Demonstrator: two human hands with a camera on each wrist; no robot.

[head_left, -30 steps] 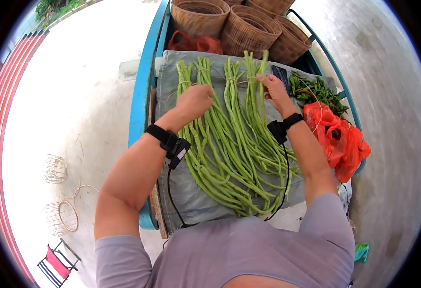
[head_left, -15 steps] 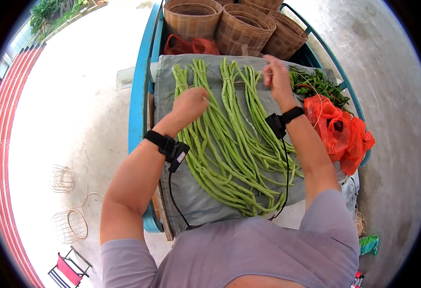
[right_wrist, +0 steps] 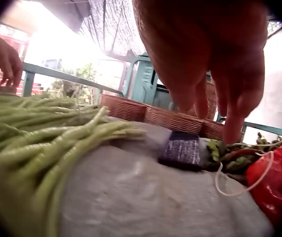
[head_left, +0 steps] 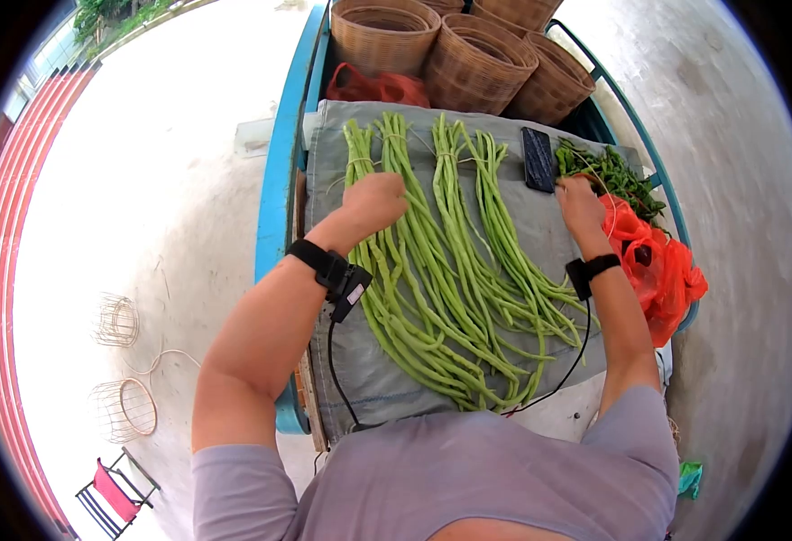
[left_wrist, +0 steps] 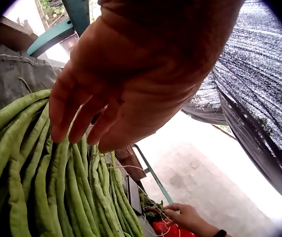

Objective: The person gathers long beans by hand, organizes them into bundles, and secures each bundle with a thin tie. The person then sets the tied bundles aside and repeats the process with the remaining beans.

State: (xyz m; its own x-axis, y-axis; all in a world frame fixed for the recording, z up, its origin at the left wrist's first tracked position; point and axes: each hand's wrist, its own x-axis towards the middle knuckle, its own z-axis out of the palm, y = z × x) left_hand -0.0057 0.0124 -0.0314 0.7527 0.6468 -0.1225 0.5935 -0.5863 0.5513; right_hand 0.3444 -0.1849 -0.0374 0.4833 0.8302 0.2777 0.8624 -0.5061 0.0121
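Observation:
Several tied bundles of long green beans (head_left: 446, 261) lie side by side on a grey cloth (head_left: 342, 361), with ties near their upper ends. Over the left bundles hovers my left hand (head_left: 376, 200); in the left wrist view its fingers (left_wrist: 84, 118) hang loosely curled with nothing between them. My right hand (head_left: 582, 209) is beside a dark flat phone-like slab (head_left: 538, 160) and a heap of green peppers (head_left: 626, 180). Its fingers (right_wrist: 234, 118) point down over the pepper heap in the right wrist view, near a pale looped string (right_wrist: 244, 192).
Red plastic bags (head_left: 653, 270) lie at the cloth's right side, below the peppers. Wicker baskets (head_left: 482, 63) stand at the back beside another red bag (head_left: 373, 87). Blue metal rails (head_left: 279, 189) flank the cart. A small folding chair (head_left: 116, 491) stands on the ground at left.
My right hand has left the tied top of the rightmost bean bundle and moved right, toward the peppers. That bundle's upper end has dropped lower. The left hand stays over the left bundles.

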